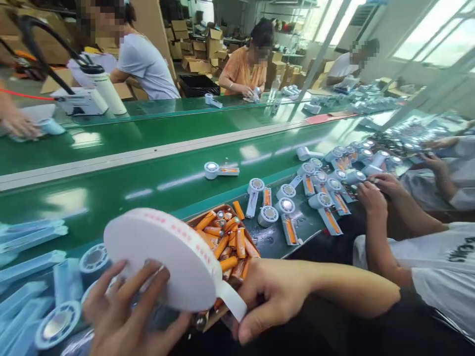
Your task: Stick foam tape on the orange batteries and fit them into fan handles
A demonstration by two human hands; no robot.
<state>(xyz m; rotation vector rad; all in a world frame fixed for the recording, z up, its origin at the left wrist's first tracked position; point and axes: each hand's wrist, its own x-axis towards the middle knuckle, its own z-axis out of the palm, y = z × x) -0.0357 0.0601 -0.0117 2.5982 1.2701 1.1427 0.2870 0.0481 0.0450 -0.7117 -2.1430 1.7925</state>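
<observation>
A big white roll of tape [166, 257] with red marks along its rim is tilted up in front of me. My left hand [126, 316] grips it from below, fingers wrapped on its face. My right hand [270, 296] pinches the loose white end of the tape [232, 301] at the roll's lower right. Right behind the roll is a brown cardboard box [210, 213] full of orange batteries [232, 242]. Pale blue fan parts [55, 324] lie under my left hand.
A green conveyor belt [148, 183] runs across, carrying one fan part [218, 170]. Several fan bodies [289, 205] with orange batteries lie to the right, where a neighbour's hands [374, 193] work. Other people sit across the belt. A white bottle [106, 89] stands far left.
</observation>
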